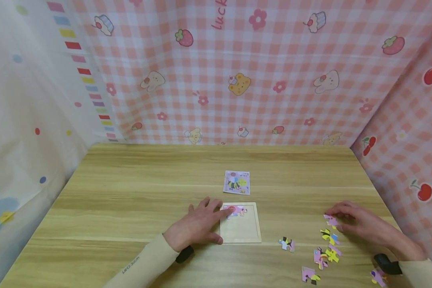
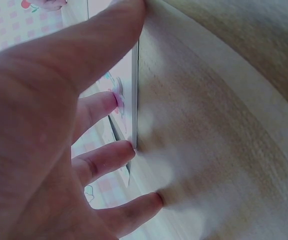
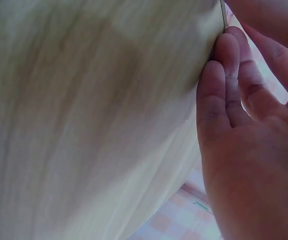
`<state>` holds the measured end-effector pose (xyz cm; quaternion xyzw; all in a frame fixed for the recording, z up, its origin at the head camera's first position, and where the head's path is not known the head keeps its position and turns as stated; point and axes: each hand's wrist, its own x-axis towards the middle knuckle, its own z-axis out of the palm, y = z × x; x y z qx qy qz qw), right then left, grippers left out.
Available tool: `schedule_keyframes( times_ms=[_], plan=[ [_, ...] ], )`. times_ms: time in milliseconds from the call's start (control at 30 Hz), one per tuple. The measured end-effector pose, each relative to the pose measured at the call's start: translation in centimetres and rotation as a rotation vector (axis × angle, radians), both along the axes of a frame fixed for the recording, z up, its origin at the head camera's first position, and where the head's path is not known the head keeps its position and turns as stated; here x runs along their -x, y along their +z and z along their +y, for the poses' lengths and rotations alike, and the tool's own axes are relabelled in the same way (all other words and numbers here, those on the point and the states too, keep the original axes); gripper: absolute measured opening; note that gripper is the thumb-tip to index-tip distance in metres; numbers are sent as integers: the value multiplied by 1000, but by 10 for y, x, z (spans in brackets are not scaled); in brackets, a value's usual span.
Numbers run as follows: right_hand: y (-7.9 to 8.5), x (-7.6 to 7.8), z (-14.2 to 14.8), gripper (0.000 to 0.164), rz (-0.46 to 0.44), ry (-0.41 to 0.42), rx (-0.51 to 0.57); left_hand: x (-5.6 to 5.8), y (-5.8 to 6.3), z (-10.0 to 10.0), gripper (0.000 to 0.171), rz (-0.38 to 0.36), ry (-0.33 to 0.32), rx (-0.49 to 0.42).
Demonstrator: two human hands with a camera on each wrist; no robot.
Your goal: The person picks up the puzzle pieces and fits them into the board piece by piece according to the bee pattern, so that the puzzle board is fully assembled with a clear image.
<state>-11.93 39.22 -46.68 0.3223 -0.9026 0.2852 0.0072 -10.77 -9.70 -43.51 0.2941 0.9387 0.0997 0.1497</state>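
My left hand lies spread at the left edge of a square wooden puzzle tray. Its index fingertip touches the joined pink puzzle pieces in the tray's upper left, while the thumb is by the lower left corner. In the left wrist view the fingers reach down to the tray's side and the tabletop. Over at the right, my right hand holds a pink puzzle piece between thumb and fingers, low over the table. The right wrist view mostly hides that piece behind the fingers.
Behind the tray lies a square bee picture card. Several loose pieces lie right of the tray, among them a blue and white one, a yellow one and a pink one. Another piece sits beneath the right wrist.
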Motion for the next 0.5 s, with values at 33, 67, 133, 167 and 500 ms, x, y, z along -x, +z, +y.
schedule_keyframes(
  times_ms=[33, 67, 133, 167, 500],
  plan=[
    [0, 0, 0, 36, -2, -2, -1, 0, 0, 0, 88, 2, -1, 1],
    [0, 0, -1, 35, -8, -5, -5, 0, 0, 0, 88, 3, -1, 1],
    [1, 0, -2, 34, -20, -17, -14, 0, 0, 0, 88, 6, -3, 2],
    [1, 0, -2, 33, -31, -19, -16, -1, 1, 0, 88, 6, -3, 0],
    [4, -5, -9, 37, 61, -78, -75, -1, 1, 0, 86, 1, 6, 2]
  ],
)
